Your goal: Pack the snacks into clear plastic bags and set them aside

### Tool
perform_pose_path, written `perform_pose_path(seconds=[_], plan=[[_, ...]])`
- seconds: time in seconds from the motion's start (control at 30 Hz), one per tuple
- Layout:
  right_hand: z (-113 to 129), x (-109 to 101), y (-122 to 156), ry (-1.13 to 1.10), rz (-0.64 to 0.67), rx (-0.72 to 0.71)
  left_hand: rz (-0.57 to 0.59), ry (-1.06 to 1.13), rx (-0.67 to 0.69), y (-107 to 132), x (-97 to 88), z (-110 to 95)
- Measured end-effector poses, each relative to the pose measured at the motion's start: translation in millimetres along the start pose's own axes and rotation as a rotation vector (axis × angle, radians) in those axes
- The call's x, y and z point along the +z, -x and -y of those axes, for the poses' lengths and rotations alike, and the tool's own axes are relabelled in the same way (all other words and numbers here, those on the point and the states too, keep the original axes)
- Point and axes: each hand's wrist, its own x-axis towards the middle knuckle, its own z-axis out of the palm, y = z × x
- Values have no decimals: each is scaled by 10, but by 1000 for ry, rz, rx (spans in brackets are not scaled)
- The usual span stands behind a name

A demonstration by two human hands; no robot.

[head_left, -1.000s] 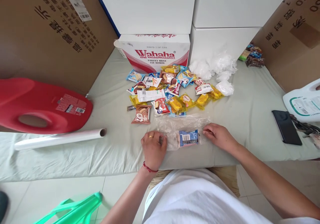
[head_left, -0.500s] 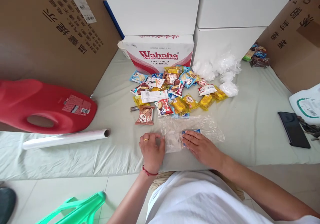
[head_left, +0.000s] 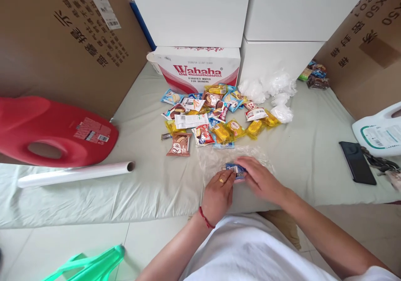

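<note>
A small blue snack packet [head_left: 235, 170] lies on a sheet of clear plastic film [head_left: 208, 157] near the front edge of the table. My left hand [head_left: 218, 192], with a ring and a red cord bracelet, grips the packet's left end, its fingers bent over it. At the right end, my right hand [head_left: 262, 180] holds the packet with its fingers close together. The fingertips partly cover the wrapper. Just beyond the film is a spread of wrapped snacks, among them a brown packet [head_left: 179, 144], a red-and-white packet [head_left: 203, 135] and yellow packets [head_left: 234, 128].
Crumpled clear plastic bundles [head_left: 281, 89] lie behind on the right, near a Wahaha carton [head_left: 200, 74]. At left are a red jug [head_left: 62, 134] and a roll of film [head_left: 78, 175]. A phone [head_left: 357, 162] and a white jug [head_left: 380, 132] sit at right.
My left hand has moved right, from the film's left edge onto the blue packet. My right hand has shifted from on top of the packet to its right end.
</note>
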Motion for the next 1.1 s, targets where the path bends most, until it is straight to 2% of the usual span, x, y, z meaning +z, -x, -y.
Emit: perform_pose_path(seconds=[0.1,0.17,0.3,0.37,0.47,0.53,0.67,0.77,0.87,0.93,1.03,1.1], plan=[[-94,-249,-170,92,-102,46,40,-65,5,13,72,94],[-172,-321,-349,188,-60,87,62,-110,8,34,59,101],[-303,-211,-733,366,201,177,77,-158,18,49,40,68],[-327,-123,-875,467,297,178,67,-173,29,49,53,60],[-319,-92,-989,535,339,141,56,-187,36,48,73,59],[-292,-162,-1000,483,280,96,59,-196,33,42,73,55],[-168,-403,-846,280,130,-78,71,-206,21,22,61,38],[-29,-478,-581,174,221,-191,74,-210,16,11,63,29],[48,-378,-274,159,372,-170,42,-160,1,26,63,44],[30,-257,-101,132,414,-119,-5,-56,-56,59,47,80],[-58,-99,68,67,415,-89,-102,104,-248,117,-1,188],[-108,-37,123,67,400,-77,-167,114,-397,126,-34,292]])
